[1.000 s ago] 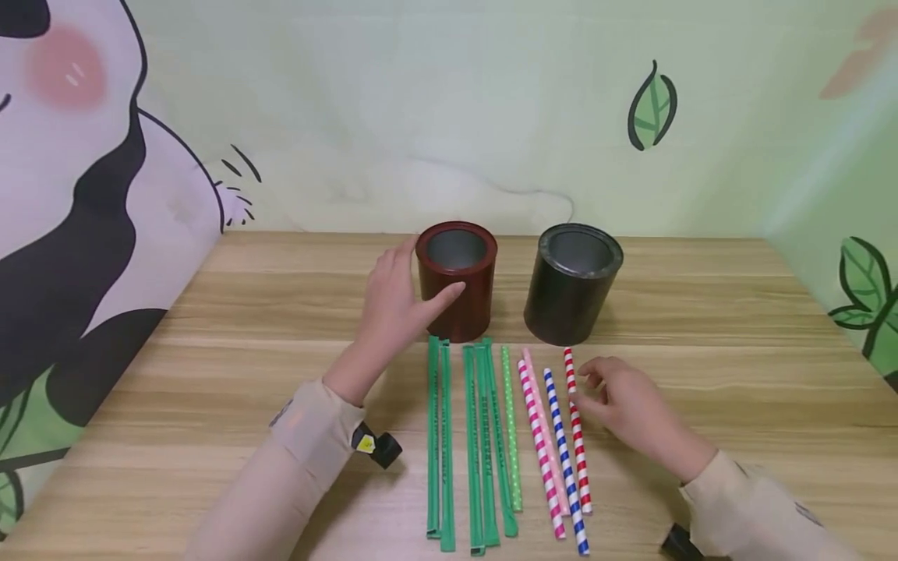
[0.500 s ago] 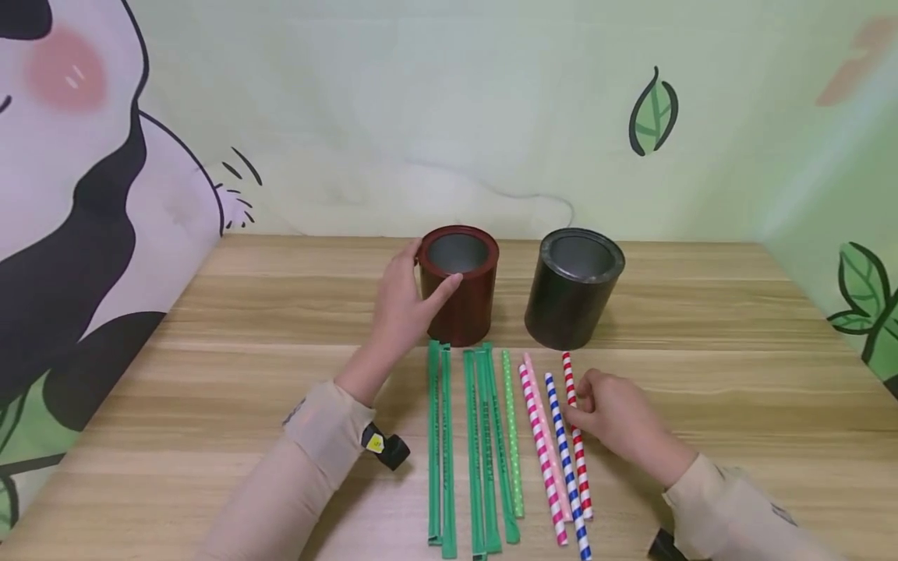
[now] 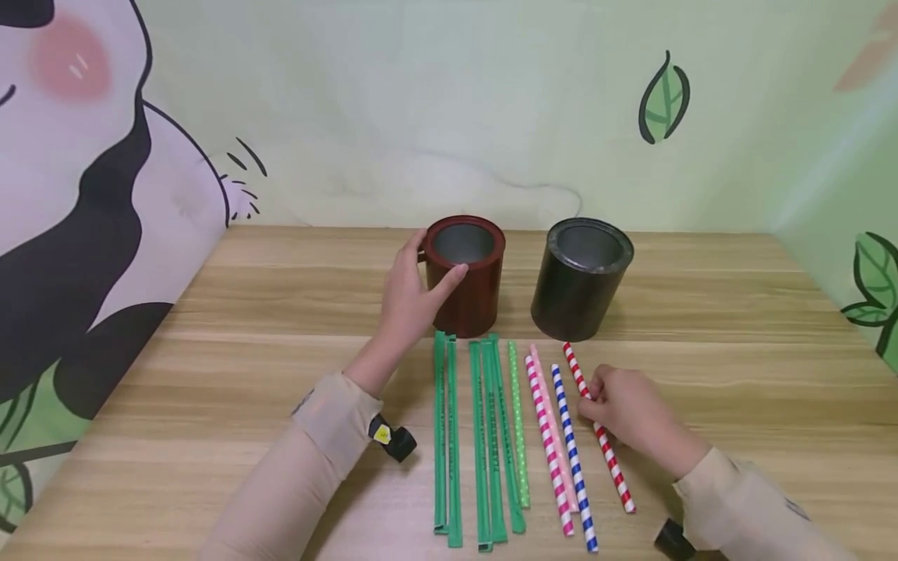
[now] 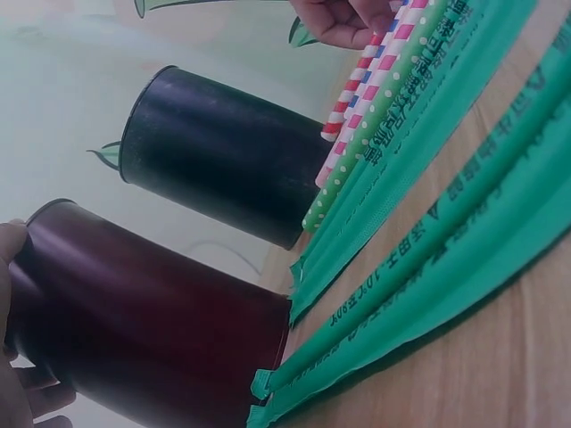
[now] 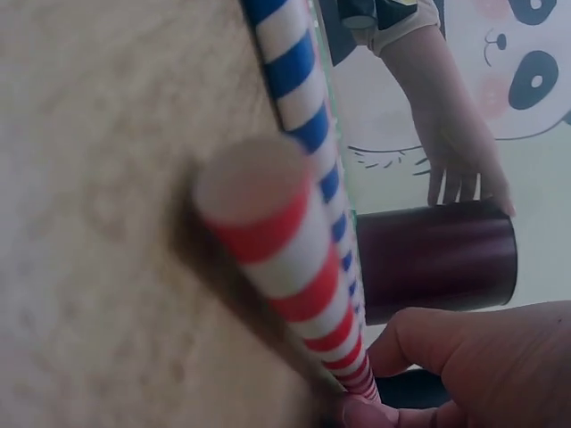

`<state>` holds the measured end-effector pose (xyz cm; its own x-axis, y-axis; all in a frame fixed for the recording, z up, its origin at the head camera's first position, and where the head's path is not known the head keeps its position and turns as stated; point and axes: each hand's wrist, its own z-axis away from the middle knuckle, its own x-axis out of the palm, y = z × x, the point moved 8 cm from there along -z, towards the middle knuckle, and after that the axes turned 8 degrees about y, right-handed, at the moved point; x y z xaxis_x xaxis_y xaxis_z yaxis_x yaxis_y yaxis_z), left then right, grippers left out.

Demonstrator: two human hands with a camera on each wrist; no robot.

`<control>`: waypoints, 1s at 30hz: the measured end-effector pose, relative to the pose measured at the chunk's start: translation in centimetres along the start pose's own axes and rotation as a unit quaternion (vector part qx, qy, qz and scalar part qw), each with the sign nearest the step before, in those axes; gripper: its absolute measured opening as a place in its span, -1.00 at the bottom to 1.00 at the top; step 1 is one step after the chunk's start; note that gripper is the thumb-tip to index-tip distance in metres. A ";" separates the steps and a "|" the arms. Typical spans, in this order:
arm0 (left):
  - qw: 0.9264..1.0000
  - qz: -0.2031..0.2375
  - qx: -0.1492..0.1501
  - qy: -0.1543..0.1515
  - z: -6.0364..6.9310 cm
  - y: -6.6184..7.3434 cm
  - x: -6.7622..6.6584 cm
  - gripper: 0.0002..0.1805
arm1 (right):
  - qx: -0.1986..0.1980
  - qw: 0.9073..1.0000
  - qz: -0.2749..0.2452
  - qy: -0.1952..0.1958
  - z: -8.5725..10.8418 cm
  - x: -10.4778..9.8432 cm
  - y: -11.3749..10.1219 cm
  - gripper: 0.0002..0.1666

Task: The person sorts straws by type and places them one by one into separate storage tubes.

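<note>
The right hand (image 3: 634,405) pinched a slim red-and-white striped paper straw (image 3: 616,471) between thumb and fingers. From that pinch the straw slanted forward-left, ending near the foot of a black cylindrical can (image 3: 571,308), and backward-right over the wood-grain table (image 3: 281,312); whether it touched the wood all along could not be told. Left of the grip lay a blue-and-white striped straw (image 3: 575,460), a hot-pink-and-white striped straw (image 3: 550,448) beside a pale pink straw (image 3: 556,432), a white-dotted green straw (image 3: 519,428) and five long green printed wrappers (image 3: 454,436). Farther forward and left, the left hand (image 3: 410,300) curved loosely round a dark red cylindrical can (image 3: 477,300), thumb against its near side.
</note>
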<state>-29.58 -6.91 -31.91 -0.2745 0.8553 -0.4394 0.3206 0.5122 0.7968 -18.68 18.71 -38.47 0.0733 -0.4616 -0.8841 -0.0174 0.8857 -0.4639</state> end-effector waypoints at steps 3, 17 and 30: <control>1.000 -0.003 0.001 0.002 -0.1 0.1 -0.1 -0.11 | -0.008 1.000 -0.015 -0.006 0.2 -0.7 -0.3 -0.81; 0.999 -0.027 0.020 0.011 -0.2 0.5 -0.2 -0.13 | -0.123 0.987 -0.106 0.000 -0.4 -7.7 -4.2 -0.87; 1.000 -0.022 0.012 0.011 -0.2 0.2 -0.3 -0.13 | -0.185 0.961 -0.170 0.113 -4.0 -13.7 -8.4 -0.80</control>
<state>-29.64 -7.04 -31.54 -0.3085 0.8303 -0.4642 0.3290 0.5510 0.7669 -23.52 17.40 -22.63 -0.0799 -0.7577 -0.6477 -0.3877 0.6223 -0.6800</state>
